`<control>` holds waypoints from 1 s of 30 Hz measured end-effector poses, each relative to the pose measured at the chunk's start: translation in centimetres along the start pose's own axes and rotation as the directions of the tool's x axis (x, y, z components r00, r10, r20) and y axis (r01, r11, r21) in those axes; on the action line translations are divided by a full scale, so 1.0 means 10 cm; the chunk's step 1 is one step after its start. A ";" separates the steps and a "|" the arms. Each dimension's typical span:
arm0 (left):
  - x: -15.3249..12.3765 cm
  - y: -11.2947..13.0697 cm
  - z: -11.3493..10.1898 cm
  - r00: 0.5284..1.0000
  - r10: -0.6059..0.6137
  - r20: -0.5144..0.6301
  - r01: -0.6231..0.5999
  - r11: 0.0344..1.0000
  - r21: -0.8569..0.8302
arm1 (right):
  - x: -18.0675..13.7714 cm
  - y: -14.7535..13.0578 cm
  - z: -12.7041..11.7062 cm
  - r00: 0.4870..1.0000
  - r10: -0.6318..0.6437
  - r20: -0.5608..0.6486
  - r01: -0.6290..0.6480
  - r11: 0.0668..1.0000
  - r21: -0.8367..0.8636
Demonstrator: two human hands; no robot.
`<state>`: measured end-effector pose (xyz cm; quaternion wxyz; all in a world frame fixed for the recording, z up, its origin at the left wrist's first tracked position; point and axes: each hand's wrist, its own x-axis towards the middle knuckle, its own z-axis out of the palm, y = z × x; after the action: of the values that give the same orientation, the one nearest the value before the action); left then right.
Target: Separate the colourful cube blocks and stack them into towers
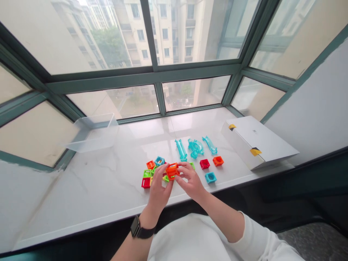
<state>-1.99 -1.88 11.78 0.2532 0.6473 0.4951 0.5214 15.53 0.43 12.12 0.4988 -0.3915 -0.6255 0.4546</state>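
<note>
The left hand (160, 185) and right hand (191, 180) are closed around a hollow orange square block (172, 171), gripping it from either side with the fingertips just above the marble window sill (89, 181). A black wristwatch (143, 227) sits on the left wrist, and a white sleeve (252, 232) is pushed back on the right forearm.

Just left of the left hand lies a loose cluster of blocks: an orange block (150, 165), a blue block (159, 161), a green block (147, 173) and a red block (145, 182). A green piece (192, 165) sits by the right fingers. To the right stand a red block (204, 164), an orange block (218, 161) and a blue block (210, 177), all apart from one another.

Beyond them lie three translucent teal track pieces: a straight tube (181, 149), a curved piece (195, 148) and a slanted tube (209, 145). A clear plastic tub (94, 132) stands at the left, against the window frame (144, 76). At the right lies a white box (258, 141) with yellow-and-black tape on its edges; the small dark print on its top is too small to read.
</note>
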 end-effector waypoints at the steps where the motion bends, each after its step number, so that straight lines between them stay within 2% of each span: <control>1: 0.00 0.00 0.05 1.000 -0.020 -0.004 0.019 0.998 -0.064 | 0.01 0.02 -0.04 1.000 0.016 -0.010 -0.016 0.998 0.059; 4: 0.00 0.00 0.16 0.993 -0.114 0.022 0.115 0.954 -0.277 | 0.04 0.06 -0.13 0.998 0.036 -0.056 -0.024 0.978 0.205; 7: 0.01 0.02 0.20 0.974 -0.213 0.079 0.226 0.882 -0.413 | 0.05 0.10 -0.16 0.994 0.086 -0.060 -0.066 0.956 0.285; 10: 0.03 0.05 0.21 0.942 -0.297 0.158 0.336 0.826 -0.453 | 0.03 0.15 -0.13 0.989 0.136 -0.048 -0.116 0.945 0.305; 13: 0.04 0.06 0.20 0.916 -0.337 0.219 0.402 0.793 -0.459 | -0.01 0.18 -0.11 0.988 0.129 -0.085 -0.099 0.952 0.290; 19: -0.05 0.03 0.24 0.918 -0.351 0.184 0.396 0.793 -0.464 | -0.07 0.18 -0.21 0.999 0.049 -0.007 -0.048 0.996 0.080; 25: -0.12 0.03 0.41 0.904 -0.324 0.280 0.425 0.755 -0.499 | -0.14 0.03 -0.29 0.999 0.014 -0.048 -0.015 1.000 -0.017; 28: -0.10 0.01 0.43 0.904 -0.258 0.342 0.393 0.815 -0.426 | -0.17 0.01 -0.38 0.999 -0.006 -0.052 0.003 0.998 -0.058; 30: -0.03 -0.04 0.36 0.911 -0.169 0.375 0.289 0.912 -0.292 | -0.18 0.06 -0.52 0.997 -0.012 -0.077 0.005 0.996 -0.088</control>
<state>1.24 -1.31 10.10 0.5037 0.6104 0.4192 0.4449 20.99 -0.16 11.51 0.5070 -0.4278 -0.6268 0.4087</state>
